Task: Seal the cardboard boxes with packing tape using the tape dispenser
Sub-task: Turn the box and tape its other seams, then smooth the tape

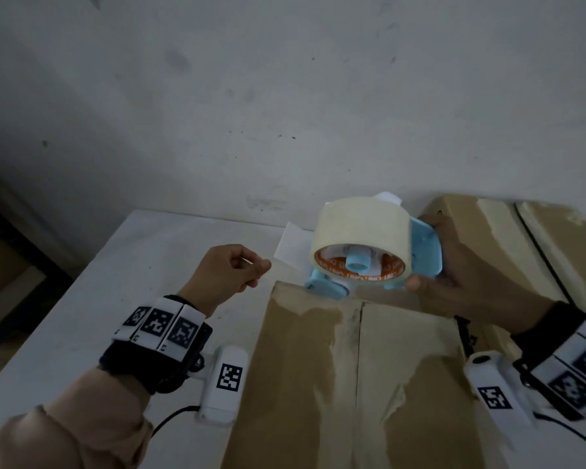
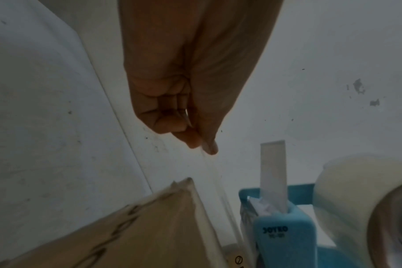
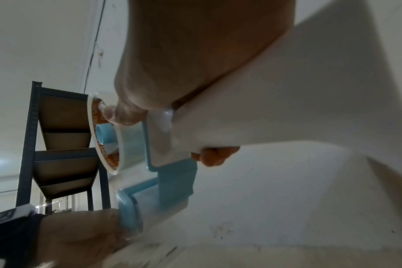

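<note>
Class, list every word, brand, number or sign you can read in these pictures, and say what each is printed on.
"JOYKO": on the blue tape dispenser, seen from the left wrist.
Smaller line under it: too blurred to read.
Orange lettering on the tape roll's core: too blurred to read.
Black printing on the cardboard box: blurred, unreadable.
Square black-and-white code markers on the wrist gear: patterns, not words.

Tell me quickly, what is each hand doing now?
Left hand: thumb and forefinger pinch the pulled-out end of the clear packing tape.
Right hand: grips the light blue plastic tape dispenser.
</note>
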Action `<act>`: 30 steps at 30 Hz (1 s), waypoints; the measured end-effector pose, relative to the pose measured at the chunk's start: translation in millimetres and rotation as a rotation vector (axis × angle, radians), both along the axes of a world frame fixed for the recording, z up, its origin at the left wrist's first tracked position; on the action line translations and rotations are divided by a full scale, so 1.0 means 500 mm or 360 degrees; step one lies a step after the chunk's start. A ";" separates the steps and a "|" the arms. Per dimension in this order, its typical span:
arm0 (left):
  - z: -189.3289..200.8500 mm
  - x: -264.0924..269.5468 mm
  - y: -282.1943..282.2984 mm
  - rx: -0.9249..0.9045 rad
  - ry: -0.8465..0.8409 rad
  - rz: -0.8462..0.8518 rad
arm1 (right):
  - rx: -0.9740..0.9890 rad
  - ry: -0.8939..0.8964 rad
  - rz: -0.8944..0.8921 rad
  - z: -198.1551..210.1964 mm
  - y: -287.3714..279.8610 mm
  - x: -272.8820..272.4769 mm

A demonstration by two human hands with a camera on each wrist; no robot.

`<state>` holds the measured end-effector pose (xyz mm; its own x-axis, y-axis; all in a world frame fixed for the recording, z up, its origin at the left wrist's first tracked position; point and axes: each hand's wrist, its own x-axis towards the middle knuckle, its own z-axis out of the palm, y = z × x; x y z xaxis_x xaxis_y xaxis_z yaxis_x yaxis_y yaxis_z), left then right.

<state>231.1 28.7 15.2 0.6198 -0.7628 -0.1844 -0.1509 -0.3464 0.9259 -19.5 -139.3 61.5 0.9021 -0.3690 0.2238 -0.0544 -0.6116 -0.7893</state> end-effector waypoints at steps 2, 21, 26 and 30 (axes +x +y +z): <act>-0.008 0.004 0.002 0.0007 -0.0003 0.0007 | -0.0003 -0.0005 0.0007 0.003 0.003 0.008; -0.070 -0.004 -0.005 0.0230 0.0379 -0.0188 | -0.0039 -0.0016 -0.0101 -0.027 -0.011 0.011; -0.068 -0.005 -0.017 0.0401 0.0479 -0.0463 | -0.0108 0.0073 -0.0091 -0.036 -0.022 0.014; -0.073 -0.008 -0.014 0.0546 0.0496 -0.0524 | -0.0143 0.0029 -0.0124 -0.036 -0.021 0.015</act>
<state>227.3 21.7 -21.5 0.2363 -0.7706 -0.5919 -0.0396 -0.6163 0.7865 -11.8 -149.8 43.3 0.8757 -0.4174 0.2428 -0.1184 -0.6730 -0.7301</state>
